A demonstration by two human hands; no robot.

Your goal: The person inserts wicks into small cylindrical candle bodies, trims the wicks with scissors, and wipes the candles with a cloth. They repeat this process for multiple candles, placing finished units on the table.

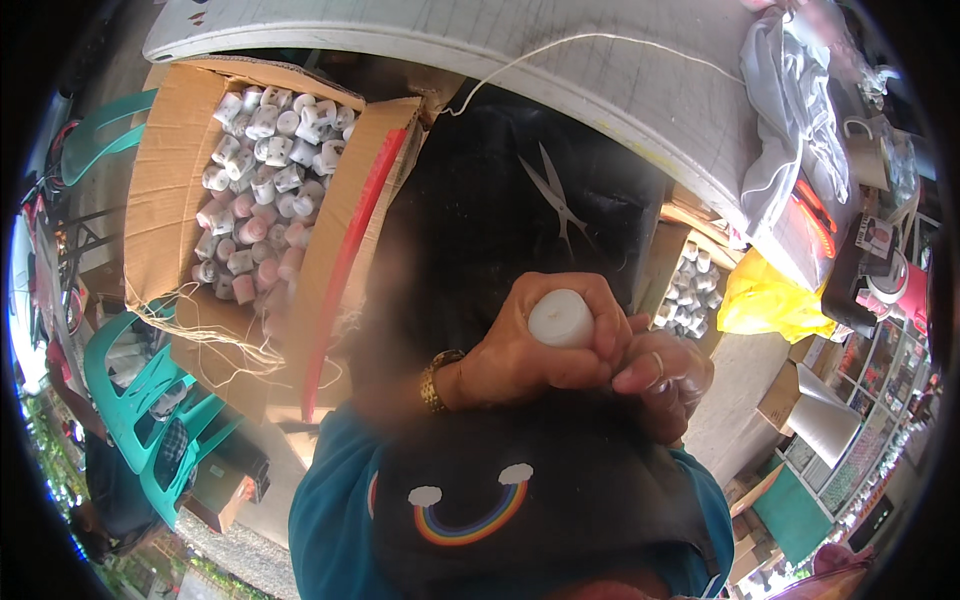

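Observation:
My left hand [500,350], with a gold band at the wrist, is wrapped round a short white cylinder [560,318]. It looks like a candle or a spool; its round top has a small mark at the centre. Close against its right side is my right hand [665,375], fingers bent and pinched together, a ring on one of them. What those fingers hold, if anything, I cannot make out. Beyond both hands, an opened pair of scissors [556,200] lies on a black surface [460,190].
To the left, an open cardboard box [165,190] holds many white and pink cylinders, with loose strings [215,335] over its near edge. A smaller box [655,265] of similar pieces stands right. A grey table [460,35] spans the far side; green chairs [125,385] stand left, a yellow bag [770,300] right.

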